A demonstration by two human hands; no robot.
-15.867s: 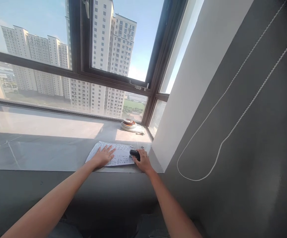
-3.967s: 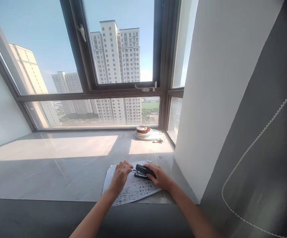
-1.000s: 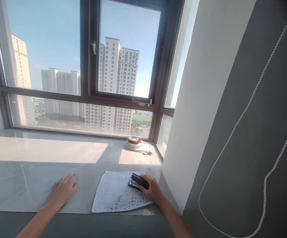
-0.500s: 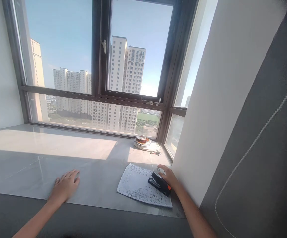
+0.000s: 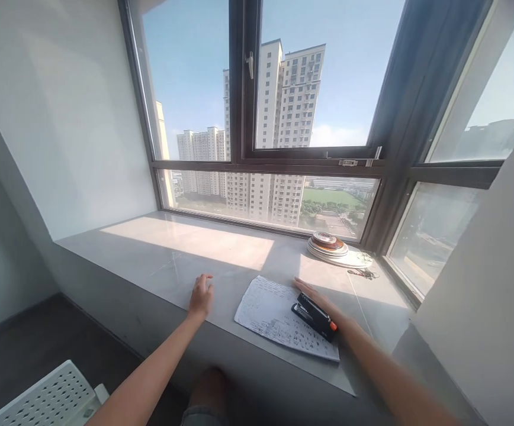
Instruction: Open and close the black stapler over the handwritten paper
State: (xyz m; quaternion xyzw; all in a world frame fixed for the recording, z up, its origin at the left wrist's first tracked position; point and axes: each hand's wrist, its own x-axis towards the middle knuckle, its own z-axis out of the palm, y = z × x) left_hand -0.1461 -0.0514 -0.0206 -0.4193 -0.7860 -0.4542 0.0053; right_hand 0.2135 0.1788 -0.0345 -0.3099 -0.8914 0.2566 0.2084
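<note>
A black stapler with an orange-red tip at its near end lies slanted on a sheaf of handwritten paper. My right hand reaches along the far side of the stapler, fingers stretched out toward the left and nothing gripped. The stapler partly covers this hand, so whether they touch is unclear. To the left of the paper, my left hand is over the windowsill near its front edge. Its fingers are loosely bent, the thumb is apart from them, and it holds nothing.
Stacked round plates or lids stand by the window at the back right. A small dark stringy item lies before them. A white perforated plastic stool or chair is at lower left. Walls flank the sill.
The view has turned left, bringing the stool and a knee into sight. My left hand has come nearer the paper. My right hand's fingers have straightened behind the stapler, which still lies on the paper.
</note>
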